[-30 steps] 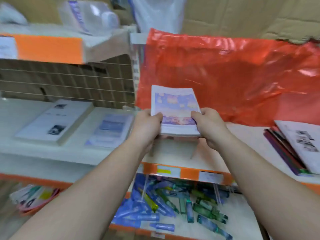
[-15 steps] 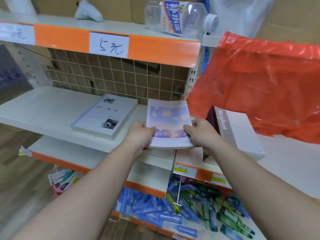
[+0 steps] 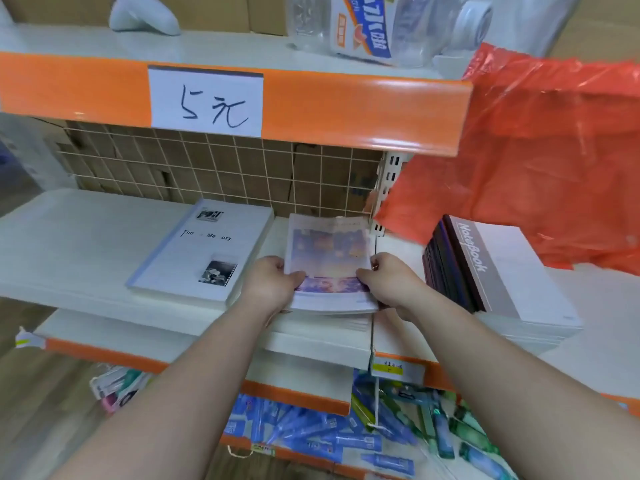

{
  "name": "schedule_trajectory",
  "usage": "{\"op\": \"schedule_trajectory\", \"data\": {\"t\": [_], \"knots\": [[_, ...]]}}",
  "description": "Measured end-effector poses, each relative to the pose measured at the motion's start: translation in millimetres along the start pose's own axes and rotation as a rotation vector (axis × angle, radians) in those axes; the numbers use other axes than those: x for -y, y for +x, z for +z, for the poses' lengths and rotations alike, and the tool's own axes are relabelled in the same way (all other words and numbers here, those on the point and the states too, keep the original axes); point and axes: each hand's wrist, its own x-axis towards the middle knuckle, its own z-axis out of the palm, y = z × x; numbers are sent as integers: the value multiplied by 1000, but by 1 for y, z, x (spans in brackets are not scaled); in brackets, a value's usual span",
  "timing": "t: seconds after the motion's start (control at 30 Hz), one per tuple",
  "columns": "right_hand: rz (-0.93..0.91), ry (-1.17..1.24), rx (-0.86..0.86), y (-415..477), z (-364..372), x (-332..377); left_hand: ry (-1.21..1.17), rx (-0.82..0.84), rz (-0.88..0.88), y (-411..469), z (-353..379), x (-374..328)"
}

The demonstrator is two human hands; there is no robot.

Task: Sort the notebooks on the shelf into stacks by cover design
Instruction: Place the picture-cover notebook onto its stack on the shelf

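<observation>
Head view: sorting looks well along. The white "Time Memory" notebook stack (image 3: 204,251) lies squared mid-shelf (image 3: 86,237). A grey "NoteBook" stack (image 3: 498,271) sits on the adjoining shelf to the right, beside the red plastic bag (image 3: 536,168). The purple-cover notebook stack (image 3: 329,261) is at the shelf's right end, overhanging the front edge, just beside the white stack but apart from it. Can't tell if it's fully set down. The left hand (image 3: 273,284) pinches its near-left corner, thumb on top; the right hand (image 3: 391,284) pinches the near-right corner the same way. Both forearms are extended. Likely left: seat and square this pile.
</observation>
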Motion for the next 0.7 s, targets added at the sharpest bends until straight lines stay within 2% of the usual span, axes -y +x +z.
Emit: {"op": "schedule_trajectory", "data": {"t": [0.27,0.4,0.57,0.7], "knots": [[69,-136,-141,13,26,-6,121,120,158,37,-3,11],[99,-220,-198,16,30,-14,199,182,193,46,2,15],[114,-264,-225,14,32,-19,304,178,211,54,10,20],[105,-281,-228,15,33,-24,291,189,199,55,16,27]]}}
